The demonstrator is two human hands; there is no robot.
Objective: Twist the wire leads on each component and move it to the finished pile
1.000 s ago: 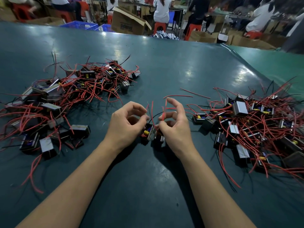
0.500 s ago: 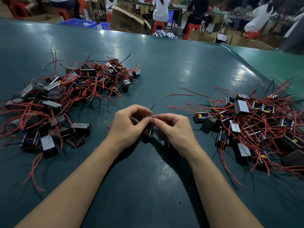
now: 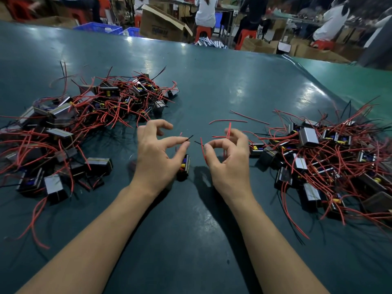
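**Q:** Between the two hands, what sits on the dark green table top?

**A:** One small black box-shaped component with yellow and blue parts, resting on the table beside the left hand's thumb. Its thin wire leads rise from it, one to each hand.

**Q:** How are the hands set?

**A:** The left hand pinches a thin black wire lead between thumb and forefinger, other fingers curled loosely above. The right hand pinches a red wire lead the same way, and a second red strand stands up behind its fingers. I cannot tell whether that strand is held too.

**Q:** Why hold them apart like that?

**A:** My reading is that the strands are being sorted, one lead per hand, so each can be rolled at the tip without tangling. The body stays on the table, likely so both hands are free for the wires.

**Q:** And the piles?

**A:** A heap of the same black components with red leads lies out beyond the left hand; another tangled heap lies off the right hand's side. Which one is finished I cannot say from this view. Two loose red wire offcuts lie beyond the right hand.

**Q:** How far along is this piece?

**A:** Apparently mid-twist, not yet ready to move.
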